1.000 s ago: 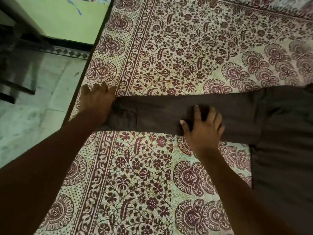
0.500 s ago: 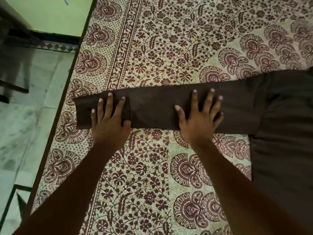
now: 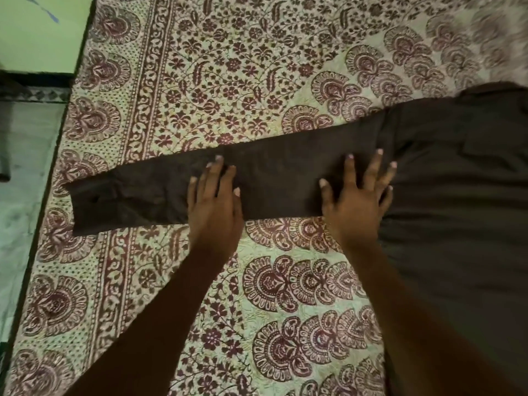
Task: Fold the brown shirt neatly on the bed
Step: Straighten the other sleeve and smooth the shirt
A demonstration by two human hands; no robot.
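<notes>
The left hand (image 3: pixel 213 207) and right hand (image 3: pixel 357 207) press flat, fingers (image 3: pixel 217 174) spread, on the long sleeve (image 3: pixel 285 181) of the dark brown cloth shirt (image 3: pixel 457 224) on the flowery bed (image 3: pixel 228 81). This looks like smoothing. Next, the sleeve likely needs folding over, past the right fingers.

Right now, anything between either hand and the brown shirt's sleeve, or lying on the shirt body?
Nothing visible: the left hand and right hand press flat straight on the sleeve; the shirt body beside it carries nothing on the part in view.
</notes>
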